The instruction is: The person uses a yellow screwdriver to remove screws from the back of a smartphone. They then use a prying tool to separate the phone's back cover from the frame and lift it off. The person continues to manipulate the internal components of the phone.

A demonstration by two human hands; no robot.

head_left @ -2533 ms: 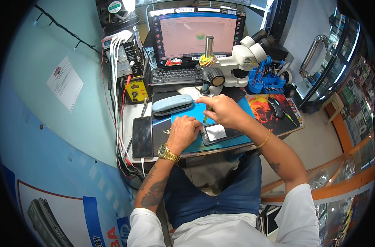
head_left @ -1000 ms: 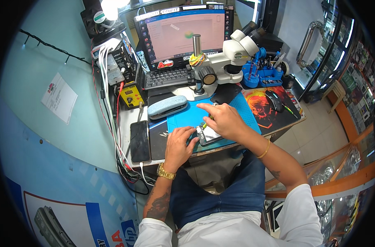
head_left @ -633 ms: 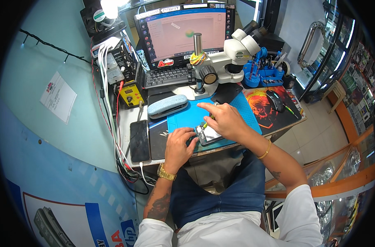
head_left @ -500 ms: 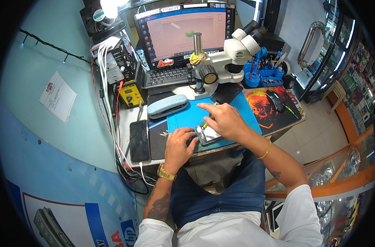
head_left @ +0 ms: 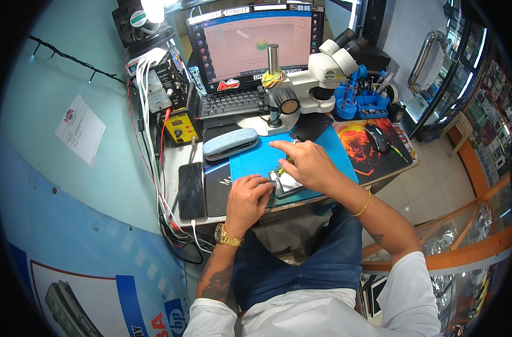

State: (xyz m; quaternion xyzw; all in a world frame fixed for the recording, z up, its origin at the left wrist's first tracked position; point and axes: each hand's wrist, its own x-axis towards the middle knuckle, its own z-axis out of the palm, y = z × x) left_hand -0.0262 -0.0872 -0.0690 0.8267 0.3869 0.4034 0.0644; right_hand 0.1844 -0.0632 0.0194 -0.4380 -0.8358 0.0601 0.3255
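Observation:
An opened phone (head_left: 288,184) with bare inner parts lies on the blue repair mat (head_left: 264,162), near the table's front edge. My left hand (head_left: 246,201) is at its left edge, thumb and fingers drawn together on the rim. Over the phone, my right hand (head_left: 311,164) is closed round a slim yellow-green screwdriver (head_left: 282,169), its index finger stretched out above the handle. The tool's lower end points down at the upper part of the phone; its tip is too small to make out.
A microscope (head_left: 329,70) stands behind the mat, with a keyboard (head_left: 231,104) and monitor (head_left: 256,45) beyond. A blue-grey case (head_left: 231,144) and a dark phone (head_left: 192,191) lie left. Rightward are a mouse (head_left: 376,137) and blue tool holder (head_left: 371,104).
My left thumb has closed in toward the fingers at the phone's edge. My right hand and the screwdriver have stayed almost in place. The whole view has shifted slightly.

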